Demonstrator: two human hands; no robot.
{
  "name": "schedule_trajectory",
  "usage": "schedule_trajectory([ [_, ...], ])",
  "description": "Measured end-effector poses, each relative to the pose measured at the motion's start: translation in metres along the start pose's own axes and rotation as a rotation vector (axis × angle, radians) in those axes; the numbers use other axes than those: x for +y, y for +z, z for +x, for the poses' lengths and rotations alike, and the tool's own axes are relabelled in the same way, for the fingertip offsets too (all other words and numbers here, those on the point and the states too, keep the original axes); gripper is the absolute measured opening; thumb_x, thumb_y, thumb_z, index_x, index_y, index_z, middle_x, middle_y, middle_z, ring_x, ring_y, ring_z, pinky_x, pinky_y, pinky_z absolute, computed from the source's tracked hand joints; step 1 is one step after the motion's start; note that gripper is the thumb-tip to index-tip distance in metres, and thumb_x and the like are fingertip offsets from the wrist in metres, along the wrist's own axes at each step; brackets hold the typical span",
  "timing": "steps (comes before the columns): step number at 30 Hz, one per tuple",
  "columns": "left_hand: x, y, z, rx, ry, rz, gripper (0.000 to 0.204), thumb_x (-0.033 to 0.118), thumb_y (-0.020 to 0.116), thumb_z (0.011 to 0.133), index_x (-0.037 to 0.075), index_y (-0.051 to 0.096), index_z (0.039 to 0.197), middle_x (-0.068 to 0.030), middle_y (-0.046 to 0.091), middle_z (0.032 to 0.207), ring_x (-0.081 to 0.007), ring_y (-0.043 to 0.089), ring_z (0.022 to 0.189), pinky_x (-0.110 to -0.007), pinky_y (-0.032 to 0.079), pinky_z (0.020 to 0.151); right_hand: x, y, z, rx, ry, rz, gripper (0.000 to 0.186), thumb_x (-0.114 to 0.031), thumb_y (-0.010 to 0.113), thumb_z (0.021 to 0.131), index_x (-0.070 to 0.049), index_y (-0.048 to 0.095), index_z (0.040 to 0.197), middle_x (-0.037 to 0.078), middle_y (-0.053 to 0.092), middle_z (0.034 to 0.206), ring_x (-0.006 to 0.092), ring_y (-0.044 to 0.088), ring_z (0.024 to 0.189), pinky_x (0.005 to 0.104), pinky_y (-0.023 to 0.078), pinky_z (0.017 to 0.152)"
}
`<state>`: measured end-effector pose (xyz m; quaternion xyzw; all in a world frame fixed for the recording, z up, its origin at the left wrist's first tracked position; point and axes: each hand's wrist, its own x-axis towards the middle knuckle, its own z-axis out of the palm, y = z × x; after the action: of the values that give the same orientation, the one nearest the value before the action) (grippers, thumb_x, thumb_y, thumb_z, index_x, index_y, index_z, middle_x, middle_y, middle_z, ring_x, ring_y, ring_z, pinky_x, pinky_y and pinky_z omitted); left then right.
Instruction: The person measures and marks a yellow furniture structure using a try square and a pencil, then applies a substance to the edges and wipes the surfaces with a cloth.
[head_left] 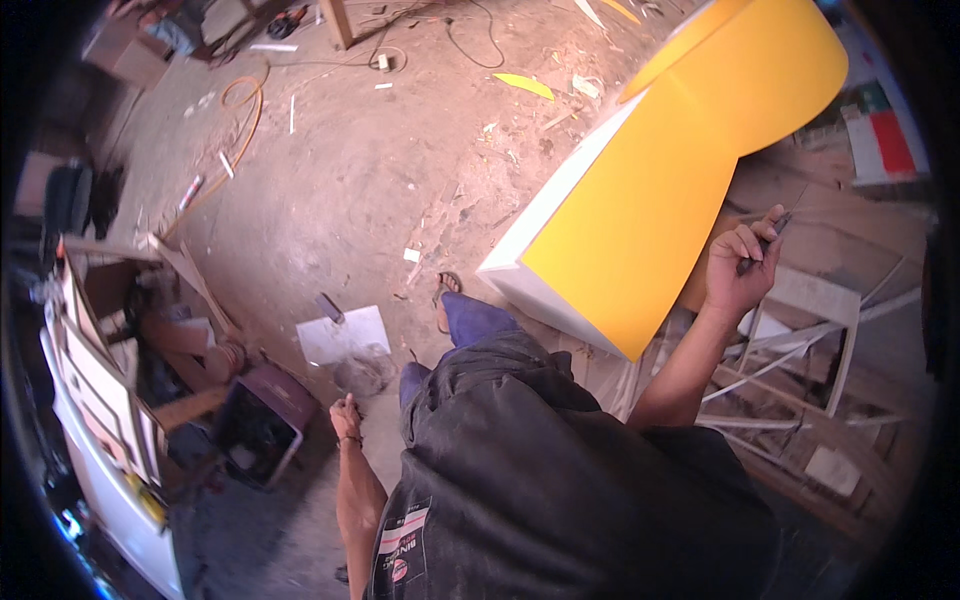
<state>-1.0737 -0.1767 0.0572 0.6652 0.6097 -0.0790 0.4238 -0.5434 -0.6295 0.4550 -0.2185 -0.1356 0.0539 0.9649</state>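
Box form (640,220) ahead & R; R hand (740,262) w/ tool (782,223) just R of it. Sheet (362,336) on flr (350,190) L of foot (441,314), block (329,307) atop. Bin (284,398) L & behind sheet. Hose (258,112) front L.

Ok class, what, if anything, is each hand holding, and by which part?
The right hand holds a slim dark tool by its thicker body, the thin tip free; nothing shows in the left hand.

Soft, hazy light, edges curving into black
The concrete floor (330,180) glows pinkish beyond the left fingers (345,411); shadow gathers below them.
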Motion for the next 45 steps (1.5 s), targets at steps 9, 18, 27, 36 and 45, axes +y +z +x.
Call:
schedule_trajectory([
  [9,0.317,0.032,0.092,-0.205,0.611,-0.11,0.06,0.02,0.083,0.087,-0.002,0.054,0.135,-0.0206,0.067,0.117,-0.0256,0.066,0.104,-0.04,0.056,0.087,0.02,-0.012,0.023,0.154,-0.218,-0.005,0.038,-0.023,0.051,0.108,-0.002,0.056,0.139,0.003,0.067,0.097,0.0091,0.052,0.068,0.0265,0.042,0.068],
  [18,0.512,0.224,-0.051,-1.682,0.648,0.199,0.071,0.038,0.073,0.096,-0.007,0.047,0.144,-0.0249,0.062,0.134,-0.0296,0.063,0.119,-0.039,0.05,0.102,0.061,0.065,-0.048,0.415,-0.645,-0.234,0.034,-0.022,0.051,0.109,0.0,0.056,0.134,0.001,0.061,0.094,0.009,0.05,0.071,0.0263,0.042,0.069],
  [27,0.579,0.225,-0.093,-1.586,0.349,0.223,0.042,0.021,0.075,0.092,-0.008,0.065,0.122,-0.0171,0.072,0.112,-0.0228,0.069,0.103,-0.037,0.054,0.092,0.113,0.145,-0.133,0.827,-0.927,-0.596,0.04,-0.024,0.051,0.11,-0.003,0.051,0.144,0.005,0.061,0.097,0.0107,0.041,0.069,0.0258,0.037,0.064],
  [36,0.708,0.343,-0.095,-1.393,0.365,0.03,0.05,0.028,0.074,0.094,-0.006,0.063,0.13,-0.008,0.071,0.095,-0.0174,0.066,0.08,-0.031,0.053,0.073,0.102,0.1,-0.041,1.365,-0.744,-1.006,0.043,-0.02,0.059,0.104,-0.008,0.05,0.144,0.009,0.066,0.092,0.0086,0.058,0.071,0.0206,0.041,0.049],
  [45,0.841,0.422,-0.083,-1.484,0.178,0.501,0.06,0.048,0.069,0.096,-0.002,0.059,0.128,-0.0161,0.066,0.12,-0.0268,0.067,0.103,-0.042,0.054,0.083,0.024,0.049,0.122,1.186,0.232,-1.298,0.053,-0.008,0.052,0.101,-0.015,0.043,0.153,0.012,0.069,0.085,0.0078,0.054,0.054,0.0222,0.043,0.049],
])
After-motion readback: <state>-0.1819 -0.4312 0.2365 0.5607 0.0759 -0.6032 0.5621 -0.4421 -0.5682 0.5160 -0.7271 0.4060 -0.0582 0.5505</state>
